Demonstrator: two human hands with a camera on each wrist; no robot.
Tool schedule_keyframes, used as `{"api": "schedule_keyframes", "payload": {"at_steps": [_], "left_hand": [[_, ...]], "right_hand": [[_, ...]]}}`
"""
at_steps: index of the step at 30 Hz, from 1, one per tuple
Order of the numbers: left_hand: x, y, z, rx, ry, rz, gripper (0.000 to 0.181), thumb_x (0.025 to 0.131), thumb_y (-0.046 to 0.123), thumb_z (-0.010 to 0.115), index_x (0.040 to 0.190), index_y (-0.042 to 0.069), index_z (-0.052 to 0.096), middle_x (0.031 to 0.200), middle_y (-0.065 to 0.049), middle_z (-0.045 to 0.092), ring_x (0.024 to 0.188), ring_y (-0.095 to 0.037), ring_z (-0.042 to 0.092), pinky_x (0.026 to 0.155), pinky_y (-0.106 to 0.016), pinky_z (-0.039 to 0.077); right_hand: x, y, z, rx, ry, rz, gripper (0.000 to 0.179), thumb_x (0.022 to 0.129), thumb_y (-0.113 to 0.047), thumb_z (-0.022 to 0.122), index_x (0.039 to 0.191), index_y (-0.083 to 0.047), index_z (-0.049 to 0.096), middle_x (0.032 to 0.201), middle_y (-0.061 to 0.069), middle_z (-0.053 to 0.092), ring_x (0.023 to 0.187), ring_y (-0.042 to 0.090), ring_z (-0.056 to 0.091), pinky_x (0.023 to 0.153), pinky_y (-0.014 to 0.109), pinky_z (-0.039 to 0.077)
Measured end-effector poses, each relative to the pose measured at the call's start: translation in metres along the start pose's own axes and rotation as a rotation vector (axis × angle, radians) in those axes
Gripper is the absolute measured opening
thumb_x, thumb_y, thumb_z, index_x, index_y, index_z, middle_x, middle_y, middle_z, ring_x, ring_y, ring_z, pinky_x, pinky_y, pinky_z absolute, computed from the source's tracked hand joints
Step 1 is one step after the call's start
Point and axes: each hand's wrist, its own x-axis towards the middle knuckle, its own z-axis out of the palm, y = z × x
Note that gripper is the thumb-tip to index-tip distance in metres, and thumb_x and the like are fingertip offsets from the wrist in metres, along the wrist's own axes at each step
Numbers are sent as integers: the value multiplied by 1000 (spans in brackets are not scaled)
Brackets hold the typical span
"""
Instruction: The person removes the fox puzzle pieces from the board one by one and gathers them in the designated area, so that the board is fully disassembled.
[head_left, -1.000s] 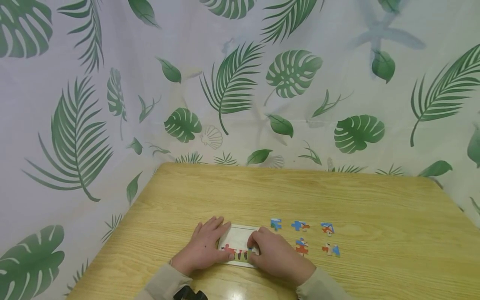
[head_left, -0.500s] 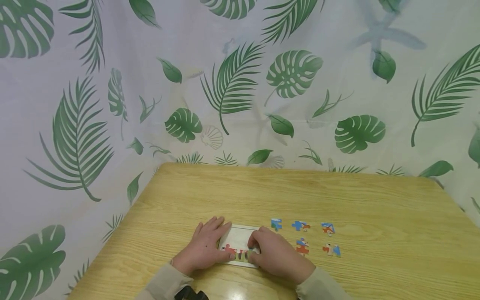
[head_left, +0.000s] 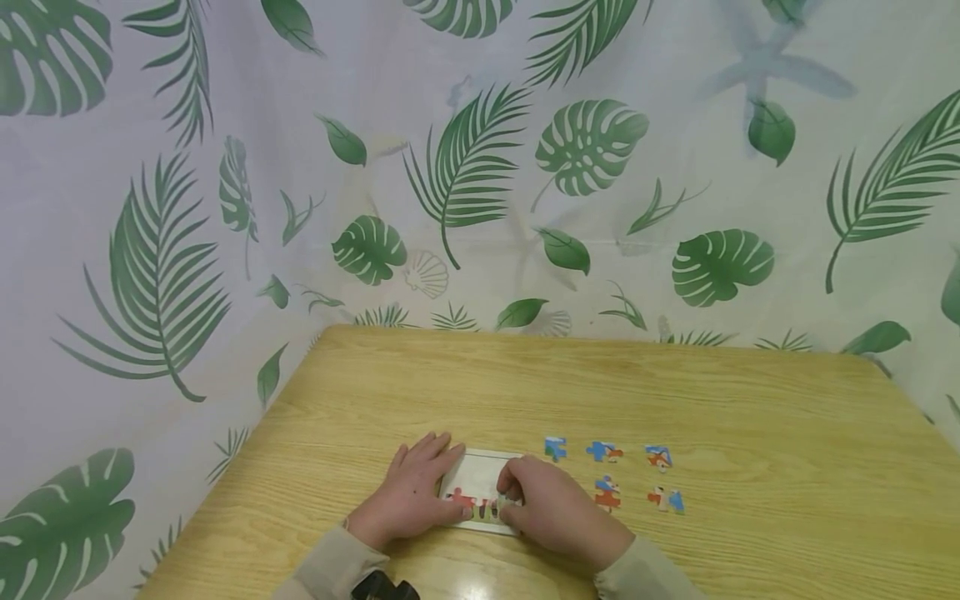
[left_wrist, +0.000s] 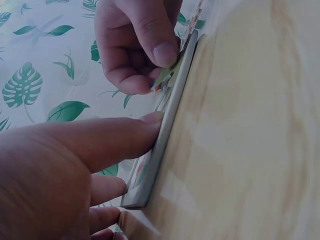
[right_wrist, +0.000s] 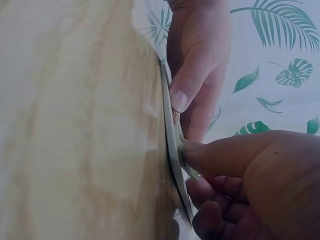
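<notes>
On the tabletop point(head_left: 750, 417), the right hand point(head_left: 555, 507) pinches a puzzle piece point(left_wrist: 165, 76) in a narrow grip at the near right of a tray point(head_left: 480, 473) steadied by the spread left hand point(head_left: 412, 490), the apparent fitting step calling for alignment.

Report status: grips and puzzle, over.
Left grip rests on tray. Right grip pinches green puzzle piece at tray. Five loose pieces lie rightward. Nothing visibly blocking.
</notes>
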Motion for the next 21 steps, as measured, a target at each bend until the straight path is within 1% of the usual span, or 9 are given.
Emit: {"api": "schedule_keyframes", "payload": {"at_steps": [6,13,15,21], "left_hand": [[2,-1,1,-4,-23,-5,86,85,45,76,154,6,44,162,-19,28,151,-39,17,117,-66,6],[1,-3,1,-9,-23,-8,85,85,47,75,154,7,44,162,-19,28,151,-39,17,117,-66,6],[2,-4,2,-3,-19,-4,85,85,47,75,154,7,44,162,-19,28,151,-39,17,117,-66,6],[2,-3,2,7,-13,-4,86,85,47,76,154,7,44,163,-19,28,151,-39,17,118,-65,6]], "right_hand": [[-1,1,-2,83,-11,7,13,87,-13,74,92,-17,63,77,-8,57,69,9,53,64,29,46],[-3,1,-2,166,8,10,11,88,-10,71,90,-18,64,78,-8,59,72,11,55,66,28,47],[-2,1,-3,176,19,2,11,89,-9,70,89,-18,64,78,-8,59,73,11,55,67,28,47],[-2,1,-6,156,36,-21,10,89,-11,71,87,-18,64,79,-10,59,74,10,54,68,27,46]]}}
